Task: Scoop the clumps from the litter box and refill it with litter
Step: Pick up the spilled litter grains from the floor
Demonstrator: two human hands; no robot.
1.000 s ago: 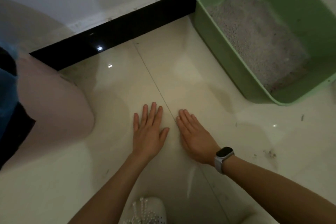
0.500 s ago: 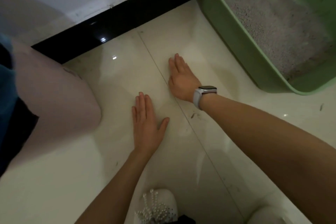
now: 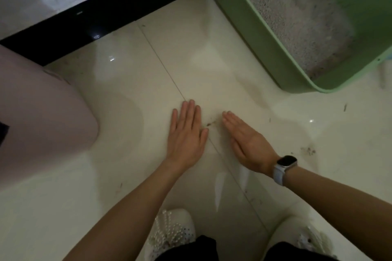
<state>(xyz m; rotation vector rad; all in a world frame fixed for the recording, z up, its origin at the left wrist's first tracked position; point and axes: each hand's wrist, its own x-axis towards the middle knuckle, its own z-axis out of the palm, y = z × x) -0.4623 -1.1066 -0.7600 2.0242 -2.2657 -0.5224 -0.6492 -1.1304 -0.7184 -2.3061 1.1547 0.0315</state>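
A green litter box stands on the tiled floor at the upper right, with grey litter spread inside it. My left hand lies flat on the floor with straight fingers. My right hand, a watch on its wrist, rests on its edge beside it, fingers straight and together. A small streak of dark debris lies on the tile between the two hands. Both hands hold nothing and are well short of the box.
A pale pink rounded container sits at the left. A black baseboard runs along the wall at the back. Dark specks dot the floor to the right. My white beaded shoes are at the bottom.
My right hand has drawn back from far up the tile to sit beside my left hand. The left hand has stayed flat in place. The view shifted slightly.
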